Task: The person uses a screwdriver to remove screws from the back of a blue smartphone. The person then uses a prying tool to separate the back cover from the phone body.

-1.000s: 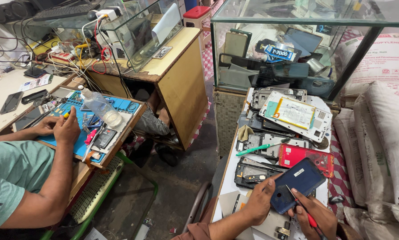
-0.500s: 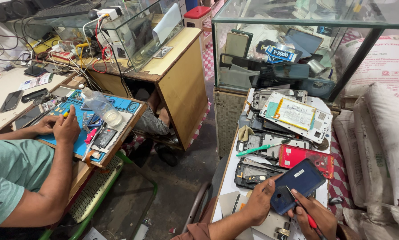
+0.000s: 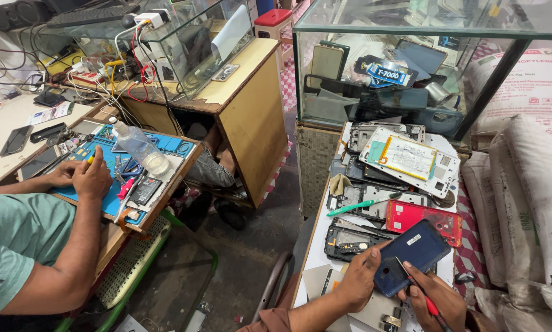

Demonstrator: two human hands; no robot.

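Item: blue phone [image 3: 416, 253], back facing up and closed. Our left hand [image 3: 359, 280] grips its 8 o'clock edge; our right hand [image 3: 432, 298] holds a red tool [image 3: 424, 298] at its seam. Opening barely begun.

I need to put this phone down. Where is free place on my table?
Little. A bare white strip lies along the table's left edge, between the black phone frame and your left hand. Beyond the dark blue phone, the red back cover and stacked phone parts crowd everything.
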